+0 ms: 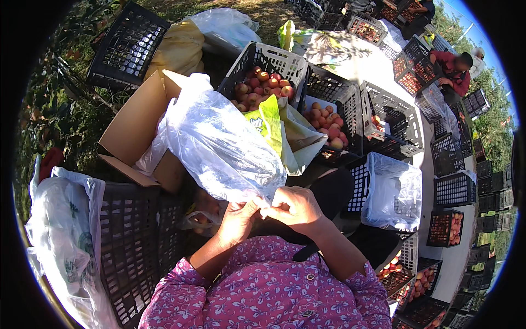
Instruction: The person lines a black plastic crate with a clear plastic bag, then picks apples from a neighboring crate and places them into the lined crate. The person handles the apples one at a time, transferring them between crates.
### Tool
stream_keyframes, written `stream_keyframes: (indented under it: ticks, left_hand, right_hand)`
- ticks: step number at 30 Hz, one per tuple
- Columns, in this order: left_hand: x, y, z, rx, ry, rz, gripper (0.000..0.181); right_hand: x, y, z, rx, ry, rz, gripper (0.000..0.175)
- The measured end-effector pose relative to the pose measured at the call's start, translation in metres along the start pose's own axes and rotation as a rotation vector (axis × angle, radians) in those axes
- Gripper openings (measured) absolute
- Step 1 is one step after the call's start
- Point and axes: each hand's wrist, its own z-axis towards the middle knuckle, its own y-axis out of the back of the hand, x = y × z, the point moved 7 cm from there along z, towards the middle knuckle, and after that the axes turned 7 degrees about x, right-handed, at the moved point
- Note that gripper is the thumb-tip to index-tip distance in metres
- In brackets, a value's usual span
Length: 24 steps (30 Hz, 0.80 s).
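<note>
A clear plastic bag (226,144) stretches away from my body, its near edge pinched between both hands. My left hand (238,220) grips that edge with thumb and fingers, and my right hand (294,207) pinches it right beside, the fingertips almost touching. The bag's far part lies over an open cardboard box (135,119). Just beyond the bag stands a plastic crate (281,61) of red apples, with a yellow-green printed sack (267,117) against its near side. A black crate (355,103) to its right holds more apples. Whether anything is inside the bag I cannot tell.
A crate lined with clear plastic (394,193) stands at my right. Black crates (127,246) and bundled plastic bags (61,230) are at my left. A tilted black crate (127,45) lies at the upper left. A person in a red top (456,78) works among crates at the upper right.
</note>
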Motion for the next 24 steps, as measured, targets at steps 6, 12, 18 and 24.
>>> stream_keyframes:
  ticks: [6,12,18,24]
  left_hand:
    - [0.0,0.006,0.001,-0.028,0.002,-0.093,0.016]
    - [0.004,0.016,0.0,-0.012,-0.059,-0.056,0.016]
    - [0.004,0.018,-0.01,-0.014,-0.024,0.104,0.016]
    - [0.002,0.014,-0.016,0.026,-0.011,0.229,0.024]
  right_hand:
    - [-0.009,0.013,-0.001,-0.09,0.006,0.114,0.009]
    - [0.008,-0.011,0.003,0.056,0.025,-0.21,0.013]
    - [-0.01,-0.003,-0.001,-0.048,0.072,-0.072,0.01]
    - [-0.014,-0.001,-0.004,-0.068,-0.052,0.14,0.017]
